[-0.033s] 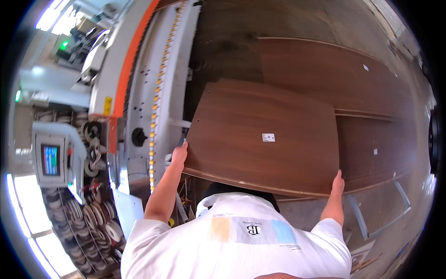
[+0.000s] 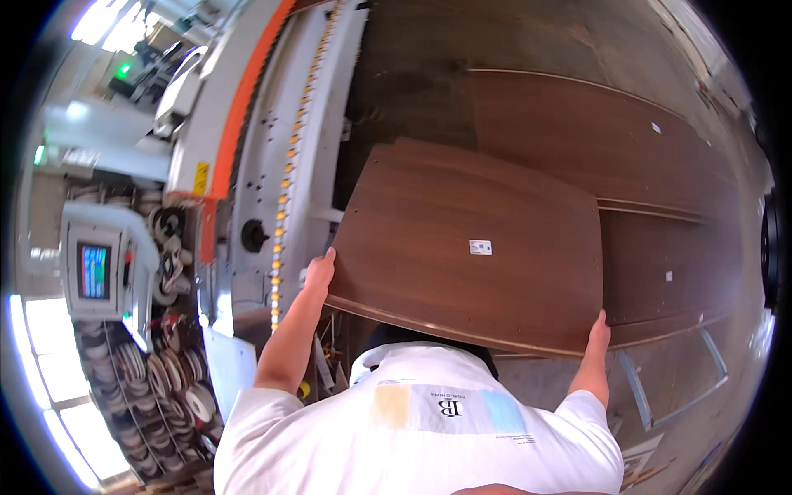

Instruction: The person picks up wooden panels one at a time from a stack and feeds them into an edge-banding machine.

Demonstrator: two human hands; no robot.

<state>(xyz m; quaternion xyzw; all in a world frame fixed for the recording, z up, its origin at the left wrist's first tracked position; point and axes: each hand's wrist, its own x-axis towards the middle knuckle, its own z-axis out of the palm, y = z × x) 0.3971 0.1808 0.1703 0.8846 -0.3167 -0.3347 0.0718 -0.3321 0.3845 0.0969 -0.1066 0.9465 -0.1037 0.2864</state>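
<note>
A large dark brown wood panel (image 2: 429, 223) is held flat in front of me, with small holes near its edges and a white label (image 2: 480, 247) on its face. My left hand (image 2: 318, 271) grips its left edge near the front corner, thumb on top. On the opposite side my right hand (image 2: 600, 332) holds the right edge close to the other front corner. Both hands have their undersides hidden, with the fingers apparently closed round the rim. Beneath the far edge of the held panel, a strip of another brown surface peeks out.
On my left runs a long machine with an orange strip (image 2: 239, 99) and a row of yellow rollers (image 2: 285, 186). Beyond it are a control screen (image 2: 95, 271) and racks of edge-band rolls (image 2: 165, 371). More brown panels (image 2: 594, 132) lie to the right, near a metal frame (image 2: 639, 388).
The surroundings have shifted slightly rightward in the picture on the left side. Both hands keep their hold on the panel, which has barely moved.
</note>
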